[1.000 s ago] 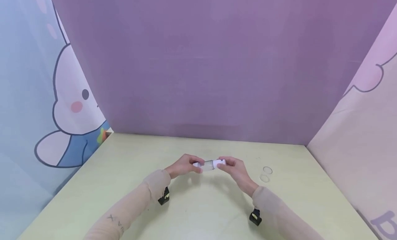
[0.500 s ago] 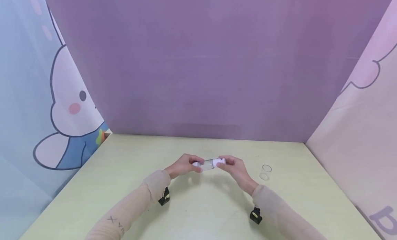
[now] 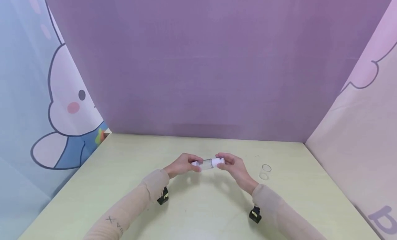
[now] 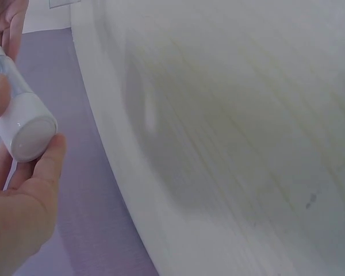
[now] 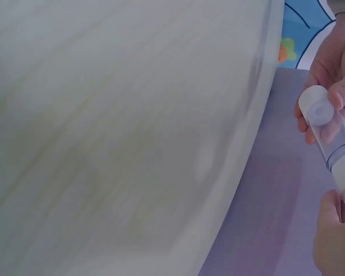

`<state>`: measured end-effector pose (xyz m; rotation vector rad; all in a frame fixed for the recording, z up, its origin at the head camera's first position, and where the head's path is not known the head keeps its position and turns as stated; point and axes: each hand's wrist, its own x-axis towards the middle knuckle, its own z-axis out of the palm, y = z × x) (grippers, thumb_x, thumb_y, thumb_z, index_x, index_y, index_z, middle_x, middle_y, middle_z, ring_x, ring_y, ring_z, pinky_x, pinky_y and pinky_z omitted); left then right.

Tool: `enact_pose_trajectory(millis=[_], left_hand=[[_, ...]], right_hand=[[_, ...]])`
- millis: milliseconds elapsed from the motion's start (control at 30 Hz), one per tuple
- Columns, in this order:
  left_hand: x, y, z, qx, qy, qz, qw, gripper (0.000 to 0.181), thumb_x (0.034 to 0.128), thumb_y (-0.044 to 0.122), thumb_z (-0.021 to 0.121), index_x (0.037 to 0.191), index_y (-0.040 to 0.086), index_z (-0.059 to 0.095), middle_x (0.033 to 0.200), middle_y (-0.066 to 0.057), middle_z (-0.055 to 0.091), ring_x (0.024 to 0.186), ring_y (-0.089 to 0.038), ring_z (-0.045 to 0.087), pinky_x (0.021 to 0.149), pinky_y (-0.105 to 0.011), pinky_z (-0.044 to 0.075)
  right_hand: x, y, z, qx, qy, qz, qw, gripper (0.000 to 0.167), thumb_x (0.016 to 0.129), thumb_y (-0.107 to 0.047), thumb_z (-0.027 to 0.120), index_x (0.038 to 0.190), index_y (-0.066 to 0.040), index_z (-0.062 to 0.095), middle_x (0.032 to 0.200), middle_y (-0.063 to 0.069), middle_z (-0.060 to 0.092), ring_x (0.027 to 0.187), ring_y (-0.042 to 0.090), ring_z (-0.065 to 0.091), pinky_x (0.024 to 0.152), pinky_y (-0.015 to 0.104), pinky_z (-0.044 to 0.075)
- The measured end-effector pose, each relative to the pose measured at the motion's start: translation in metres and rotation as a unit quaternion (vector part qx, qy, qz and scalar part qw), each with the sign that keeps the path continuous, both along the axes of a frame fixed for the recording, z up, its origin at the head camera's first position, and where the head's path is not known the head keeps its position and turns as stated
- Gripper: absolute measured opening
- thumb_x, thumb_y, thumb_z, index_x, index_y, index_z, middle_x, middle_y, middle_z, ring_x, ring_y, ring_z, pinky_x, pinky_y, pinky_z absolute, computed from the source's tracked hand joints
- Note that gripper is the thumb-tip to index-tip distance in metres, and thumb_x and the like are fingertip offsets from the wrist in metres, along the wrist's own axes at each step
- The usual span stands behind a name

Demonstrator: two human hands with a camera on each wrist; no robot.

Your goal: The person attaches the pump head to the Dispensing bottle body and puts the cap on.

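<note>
A clear pump bottle (image 3: pixel 206 164) with a white base and a white collar is held lengthwise above the table. My left hand (image 3: pixel 183 164) grips the base end, its thumb and fingers on opposite sides. On the collar and pump end lie the thumb and fingers of my right hand (image 3: pixel 235 168). In the left wrist view, the white base (image 4: pixel 31 135) of the bottle faces the camera. Through the clear wall in the right wrist view, a round white piece (image 5: pixel 320 110) shows inside the base end. My right fingers partly hide the pump head.
A transparent cylinder-shaped cap (image 3: pixel 265 172) lies on the pale yellow-green table (image 3: pixel 198 212), to the right of my right hand. A purple panel (image 3: pixel 204 67) stands behind the table. Printed cloth hangs at both sides, including a cartoon rabbit (image 3: pixel 71 95) at left.
The bottle and both hands have shifted very slightly left in the head view. My right fingers have moved a little on the collar end, with the fingertips now reaching farther over it.
</note>
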<state>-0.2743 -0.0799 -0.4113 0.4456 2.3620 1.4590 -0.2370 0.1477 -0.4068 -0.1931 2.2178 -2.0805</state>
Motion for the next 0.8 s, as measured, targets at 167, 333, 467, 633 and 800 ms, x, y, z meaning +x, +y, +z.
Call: enact_pose_trajectory(millis=[167, 333, 467, 633, 800], left_hand=[[-0.0003, -0.0001, -0.0018, 0.0, -0.003, 0.001, 1.0, 0.037, 0.079, 0.014, 0.07, 0.116, 0.011, 0.064, 0.117, -0.006, 0.062, 0.098, -0.019, 0.056, 0.085, -0.035, 0.044], [-0.001, 0.0012, -0.0025, 0.0, 0.0, -0.002, 1.0, 0.038, 0.078, 0.016, 0.072, 0.115, 0.012, 0.064, 0.117, -0.006, 0.062, 0.097, -0.018, 0.056, 0.085, -0.035, 0.044], [0.0004, 0.002, -0.0017, -0.004, 0.001, 0.0, 1.0, 0.037, 0.0784, 0.016, 0.071, 0.115, 0.013, 0.064, 0.116, -0.005, 0.062, 0.097, -0.018, 0.056, 0.085, -0.035, 0.044], [0.0023, 0.0017, -0.0007, -0.006, -0.002, 0.002, 1.0, 0.037, 0.08, 0.013, 0.069, 0.116, 0.011, 0.063, 0.117, -0.006, 0.062, 0.097, -0.018, 0.055, 0.085, -0.035, 0.044], [0.0017, 0.0016, -0.0006, -0.004, -0.002, 0.003, 1.0, 0.037, 0.0797, 0.013, 0.07, 0.116, 0.01, 0.063, 0.117, -0.006, 0.062, 0.098, -0.018, 0.056, 0.086, -0.036, 0.044]], right_hand=[[-0.0001, 0.0, -0.001, 0.001, -0.003, 0.003, 1.0, 0.04, 0.08, -0.003, 0.066, 0.119, -0.003, 0.058, 0.124, 0.013, 0.058, 0.112, 0.019, 0.056, 0.089, 0.031, 0.047], [0.0009, -0.0001, -0.0005, 0.002, -0.009, -0.012, 0.9999, 0.039, 0.08, -0.003, 0.067, 0.118, -0.004, 0.06, 0.121, 0.012, 0.061, 0.108, 0.017, 0.058, 0.088, 0.031, 0.048], [0.001, 0.0, -0.0006, 0.005, -0.01, -0.013, 0.9998, 0.039, 0.08, -0.005, 0.068, 0.118, -0.003, 0.06, 0.12, 0.011, 0.061, 0.106, 0.017, 0.059, 0.088, 0.031, 0.048], [0.0001, -0.0005, -0.0019, 0.008, -0.011, -0.008, 0.9999, 0.038, 0.08, -0.006, 0.068, 0.117, -0.003, 0.06, 0.119, 0.012, 0.062, 0.105, 0.016, 0.059, 0.088, 0.031, 0.048], [-0.0008, -0.0009, -0.003, 0.012, -0.012, -0.014, 0.9998, 0.037, 0.08, -0.007, 0.068, 0.116, -0.004, 0.061, 0.117, 0.011, 0.063, 0.102, 0.016, 0.06, 0.088, 0.031, 0.048]])
